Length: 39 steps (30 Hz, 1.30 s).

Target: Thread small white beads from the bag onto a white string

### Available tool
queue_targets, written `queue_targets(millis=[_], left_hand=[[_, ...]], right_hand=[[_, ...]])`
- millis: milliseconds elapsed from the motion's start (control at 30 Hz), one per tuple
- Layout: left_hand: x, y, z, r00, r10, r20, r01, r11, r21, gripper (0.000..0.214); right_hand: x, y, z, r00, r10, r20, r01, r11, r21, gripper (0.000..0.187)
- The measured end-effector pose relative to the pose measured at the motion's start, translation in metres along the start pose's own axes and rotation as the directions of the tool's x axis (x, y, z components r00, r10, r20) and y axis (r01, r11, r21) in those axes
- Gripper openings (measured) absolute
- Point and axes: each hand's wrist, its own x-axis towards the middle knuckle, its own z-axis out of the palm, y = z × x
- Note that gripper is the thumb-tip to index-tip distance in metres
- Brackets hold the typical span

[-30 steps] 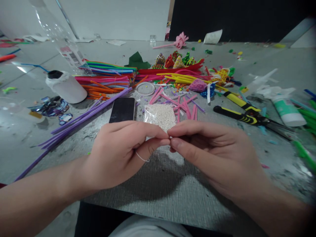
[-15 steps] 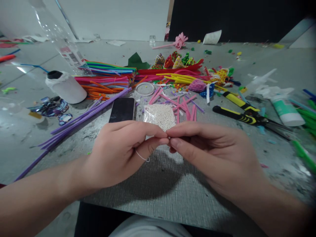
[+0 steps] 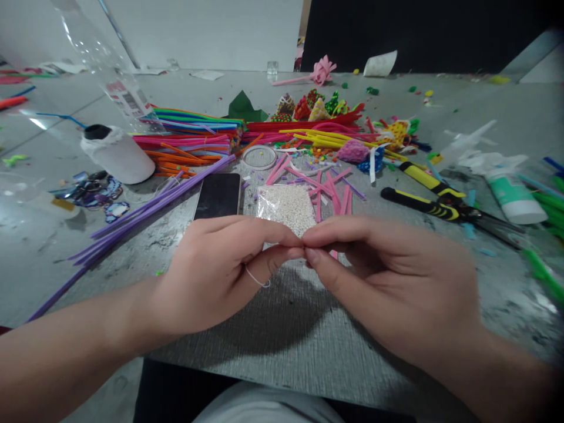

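My left hand (image 3: 229, 264) is closed in a pinch, thumb against forefinger. A thin white cord (image 3: 258, 278) loops out from under its fingers. My right hand (image 3: 396, 270) pinches too, and the fingertips of both hands meet above the table. Whatever sits between the right fingertips is too small and covered to make out. Just behind the fingertips lies a clear bag of small white beads (image 3: 286, 207), partly hidden by my hands. A dark phone (image 3: 219, 197) lies beside the bag, behind my left hand.
Pliers with yellow and black handles (image 3: 423, 204) lie right. Pink strips (image 3: 332, 191) are scattered behind the bag. Purple pipe cleaners (image 3: 154, 208) stretch along the left. A white bottle (image 3: 118, 155), a tall clear bottle (image 3: 114, 82) and a green-labelled bottle (image 3: 515, 191) flank the pipe cleaner bundles (image 3: 194, 129).
Both hands have shifted very slightly to the right, fingertips still together. The white cord loop has moved along with my left hand. Nothing else has visibly changed.
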Motion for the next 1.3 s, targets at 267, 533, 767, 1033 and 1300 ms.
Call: queue_targets(millis=[267, 533, 767, 1033, 1300], left_hand=[[0.001, 0.000, 0.000, 1.000, -0.009, 0.022, 0.009, 1.000, -0.021, 0.006], [-0.003, 0.001, 0.003, 0.998, 0.019, 0.058, -0.016, 0.999, -0.043, 0.011], [-0.004, -0.001, 0.006, 0.996, 0.026, 0.086, -0.018, 0.996, -0.092, 0.018], [-0.001, 0.004, 0.004, 0.999, 0.014, 0.047, -0.011, 0.997, -0.071, 0.010], [0.002, 0.005, 0.007, 1.000, 0.002, -0.012, -0.003, 0.998, -0.056, 0.007]], right_hand=[[-0.005, 0.003, 0.000, 0.997, -0.080, 0.006, 0.080, 0.997, 0.010, 0.022], [0.001, 0.000, 0.007, 0.998, 0.055, -0.006, -0.053, 0.983, 0.176, 0.034], [0.000, -0.004, 0.007, 0.992, 0.122, 0.027, -0.125, 0.955, 0.270, 0.041], [-0.001, -0.008, 0.005, 0.993, 0.113, -0.018, -0.108, 0.979, 0.173, 0.041], [-0.001, -0.005, 0.001, 0.996, 0.075, -0.058, -0.066, 0.988, 0.142, 0.031]])
